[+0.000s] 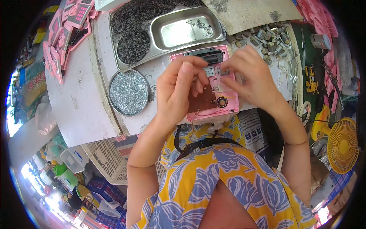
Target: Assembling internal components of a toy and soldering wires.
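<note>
A pink plastic housing (pixel 193 113) lies in front of me at the table's near edge. It bears a brown circuit board (pixel 201 100), a black rectangular part (pixel 209 55), a small round speaker (pixel 222 101) and thin wires. My left hand (pixel 178 82) is over its left side, fingers loosely bent and thumb apart, with nothing visible in its grasp. At the upper right of the housing, my right hand (pixel 253 76) has its thumb and fingers bent round a small piece that I cannot make out. A small light metallic part (pixel 209 71) shows between the hands.
A metal tray (pixel 114 38) of black springs holds a smaller steel tray (pixel 183 46). A round dish (pixel 110 100) of small screws stands left. Small motors (pixel 267 42) and white plastic parts (pixel 281 72) lie right. Pink casings (pixel 57 45) are stacked far left; a yellow fan (pixel 343 145) is right.
</note>
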`<state>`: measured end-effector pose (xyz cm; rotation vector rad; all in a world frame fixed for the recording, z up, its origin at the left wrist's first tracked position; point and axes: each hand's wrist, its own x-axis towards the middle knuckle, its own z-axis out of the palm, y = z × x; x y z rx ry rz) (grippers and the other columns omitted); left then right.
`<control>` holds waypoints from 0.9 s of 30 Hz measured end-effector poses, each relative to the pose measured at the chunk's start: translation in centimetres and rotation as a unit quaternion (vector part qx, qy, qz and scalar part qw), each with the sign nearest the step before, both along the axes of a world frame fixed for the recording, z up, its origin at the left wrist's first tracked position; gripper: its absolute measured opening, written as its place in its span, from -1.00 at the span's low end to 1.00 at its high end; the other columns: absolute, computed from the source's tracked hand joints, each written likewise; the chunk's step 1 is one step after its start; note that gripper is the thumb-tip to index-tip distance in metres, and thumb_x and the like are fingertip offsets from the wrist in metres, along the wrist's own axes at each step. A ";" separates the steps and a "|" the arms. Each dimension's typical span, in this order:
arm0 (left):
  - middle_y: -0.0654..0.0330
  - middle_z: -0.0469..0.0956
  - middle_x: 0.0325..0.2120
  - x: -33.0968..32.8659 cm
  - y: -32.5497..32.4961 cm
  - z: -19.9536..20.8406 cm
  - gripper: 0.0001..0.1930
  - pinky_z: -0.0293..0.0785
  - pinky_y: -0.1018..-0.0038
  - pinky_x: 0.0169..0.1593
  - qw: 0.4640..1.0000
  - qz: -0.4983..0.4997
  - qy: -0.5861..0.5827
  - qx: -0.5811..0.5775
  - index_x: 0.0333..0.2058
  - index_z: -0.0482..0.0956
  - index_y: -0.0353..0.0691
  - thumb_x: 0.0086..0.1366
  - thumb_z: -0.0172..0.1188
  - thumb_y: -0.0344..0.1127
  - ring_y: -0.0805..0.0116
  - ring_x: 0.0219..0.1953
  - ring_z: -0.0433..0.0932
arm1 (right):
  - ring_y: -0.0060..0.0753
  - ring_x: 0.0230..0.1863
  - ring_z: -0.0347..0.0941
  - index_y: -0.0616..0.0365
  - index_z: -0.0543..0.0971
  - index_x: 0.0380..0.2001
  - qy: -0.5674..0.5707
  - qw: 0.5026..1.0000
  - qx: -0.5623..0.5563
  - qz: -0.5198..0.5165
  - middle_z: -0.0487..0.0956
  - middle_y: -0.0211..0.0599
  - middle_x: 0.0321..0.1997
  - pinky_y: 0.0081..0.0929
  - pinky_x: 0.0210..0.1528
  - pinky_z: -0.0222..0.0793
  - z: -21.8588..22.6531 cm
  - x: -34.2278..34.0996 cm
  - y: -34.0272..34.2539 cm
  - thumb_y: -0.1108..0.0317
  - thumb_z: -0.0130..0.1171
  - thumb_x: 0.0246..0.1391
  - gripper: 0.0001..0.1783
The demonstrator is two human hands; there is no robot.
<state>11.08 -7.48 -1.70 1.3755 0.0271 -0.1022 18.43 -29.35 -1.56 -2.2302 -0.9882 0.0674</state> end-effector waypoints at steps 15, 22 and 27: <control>0.15 0.52 -0.40 0.0 -1.4 -1.1 -0.76 0.46 0.44 -0.37 0.893 -0.026 -0.145 0.424 -0.16 0.66 -0.25 0.16 0.32 -0.53 0.32 -0.45 0.54 | -0.27 -0.33 0.36 0.12 0.67 -0.45 0.079 0.986 0.129 -0.067 0.52 -0.37 -0.46 -0.36 -0.30 0.30 -2.8 -1.1 0.7 0.36 0.45 -0.10 -0.85; 0.13 0.55 -0.42 -0.2 0.1 -1.8 -0.82 0.51 0.37 -0.36 0.904 -0.011 -0.194 0.382 -0.24 0.70 -0.22 0.14 0.38 -0.45 0.18 -0.42 0.58 | -0.28 -0.32 0.37 0.11 0.69 -0.43 0.066 0.991 0.109 -0.045 0.54 -0.39 -0.44 -0.38 -0.28 0.33 -2.2 -0.8 0.2 0.37 0.44 -0.08 -0.87; 0.17 0.55 -0.41 -2.3 1.2 -2.0 -0.86 0.48 0.36 -0.29 0.820 -0.084 -0.294 0.483 -0.30 0.69 -0.21 0.13 0.40 -0.42 0.14 -0.39 0.57 | -0.25 -0.32 0.40 0.10 0.69 -0.43 0.020 0.996 0.083 -0.016 0.56 -0.40 -0.44 -0.36 -0.25 0.35 -2.2 -0.8 0.2 0.39 0.42 -0.08 -0.90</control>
